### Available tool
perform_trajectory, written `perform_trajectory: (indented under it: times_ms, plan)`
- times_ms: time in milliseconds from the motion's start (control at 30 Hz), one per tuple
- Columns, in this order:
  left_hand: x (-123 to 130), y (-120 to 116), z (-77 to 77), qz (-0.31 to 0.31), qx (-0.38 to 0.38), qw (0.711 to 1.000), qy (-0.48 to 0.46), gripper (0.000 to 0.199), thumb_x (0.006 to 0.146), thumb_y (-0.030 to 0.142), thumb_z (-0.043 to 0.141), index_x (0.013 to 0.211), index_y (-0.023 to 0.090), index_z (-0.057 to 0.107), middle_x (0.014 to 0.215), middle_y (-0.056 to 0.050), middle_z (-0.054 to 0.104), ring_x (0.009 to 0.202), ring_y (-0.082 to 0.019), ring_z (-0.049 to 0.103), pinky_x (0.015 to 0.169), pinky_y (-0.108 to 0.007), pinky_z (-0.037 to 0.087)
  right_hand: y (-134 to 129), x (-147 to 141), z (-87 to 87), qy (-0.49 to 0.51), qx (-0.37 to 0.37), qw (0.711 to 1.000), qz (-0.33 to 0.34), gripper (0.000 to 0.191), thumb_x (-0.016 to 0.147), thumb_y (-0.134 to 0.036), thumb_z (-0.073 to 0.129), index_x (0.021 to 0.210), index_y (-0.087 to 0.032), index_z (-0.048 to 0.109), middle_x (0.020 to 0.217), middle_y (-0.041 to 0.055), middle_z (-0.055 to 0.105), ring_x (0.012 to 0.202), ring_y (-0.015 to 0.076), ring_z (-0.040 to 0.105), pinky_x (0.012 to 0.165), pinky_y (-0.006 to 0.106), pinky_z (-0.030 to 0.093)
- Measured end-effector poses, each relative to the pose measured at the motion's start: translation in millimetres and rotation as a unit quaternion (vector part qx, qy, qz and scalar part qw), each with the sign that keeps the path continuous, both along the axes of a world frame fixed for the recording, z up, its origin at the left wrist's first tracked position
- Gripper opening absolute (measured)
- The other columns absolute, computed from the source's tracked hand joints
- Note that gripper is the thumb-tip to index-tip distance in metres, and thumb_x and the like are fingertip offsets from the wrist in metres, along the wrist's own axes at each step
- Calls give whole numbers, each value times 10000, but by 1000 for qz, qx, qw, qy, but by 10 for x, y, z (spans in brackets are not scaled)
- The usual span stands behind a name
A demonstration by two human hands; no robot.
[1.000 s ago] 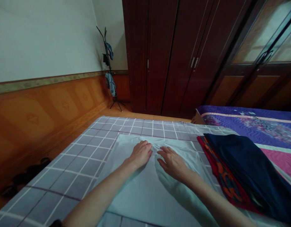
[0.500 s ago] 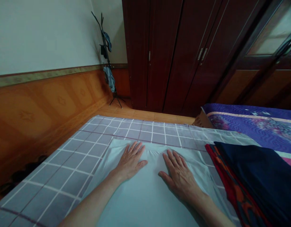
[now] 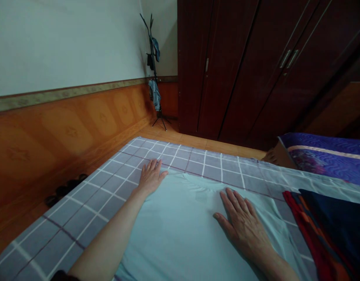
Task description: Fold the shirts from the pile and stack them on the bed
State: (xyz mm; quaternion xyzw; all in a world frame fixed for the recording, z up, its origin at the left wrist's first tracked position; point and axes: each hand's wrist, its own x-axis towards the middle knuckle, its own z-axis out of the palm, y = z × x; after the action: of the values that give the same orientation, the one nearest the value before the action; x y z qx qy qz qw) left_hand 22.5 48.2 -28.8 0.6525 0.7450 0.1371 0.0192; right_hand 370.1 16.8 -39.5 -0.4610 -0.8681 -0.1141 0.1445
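A pale blue-green garment, which looks like a shirt, lies spread flat with small gathers along its far edge. My left hand rests palm down at its far left corner, fingers spread, partly over the checked cloth. On the right part of the garment lies my right hand, flat and palm down, with the thumb apart from the fingers. The near end of the garment runs out of view.
Beneath is a grey checked bedspread. Folded dark blue and red clothes lie at the right. Beyond stand a dark wardrobe, a coat rack and a purple-covered bed. Dark shoes sit on the floor at left.
The view has turned left, so the surroundings appear shifted right. My left hand has slid outward to the garment's far left corner. My right hand stays flat on the garment.
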Motion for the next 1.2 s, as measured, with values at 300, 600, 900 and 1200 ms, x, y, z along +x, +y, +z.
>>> perform_trajectory:
  times_ms: [300,600,900,1200]
  plan:
    - [-509,-143,320,-79,-39,990,-109,427,787,450,611,1122,186,596,1314,-104,528,1253,-252,449,1027,-352,359,25,19,-42,11,32,999,13,646,916,-561,314,1334,-98,481,1411,169,428,1314,323,366,1038,540,323]
    - [-560,-180,375,-127,-45,976,-174,129,761,286,582,751,179,653,1254,-79,579,1201,-245,506,986,-339,398,50,29,-70,7,29,999,11,654,908,-577,303,1318,-104,493,1412,161,430,1314,325,364,1036,540,325]
    - [-528,-138,281,-126,-11,977,-171,88,741,246,584,705,177,625,1225,-86,579,1182,-239,507,978,-334,396,56,18,-58,10,28,999,14,650,911,-568,295,1313,-96,493,1413,171,425,1315,324,362,1035,542,324]
    - [-159,-137,502,-146,60,974,-162,206,796,192,524,971,185,632,1178,-62,593,1129,-210,527,1014,-341,371,32,14,-27,8,22,1000,7,635,916,-556,309,1317,-100,498,1407,167,435,1309,317,372,1039,529,324]
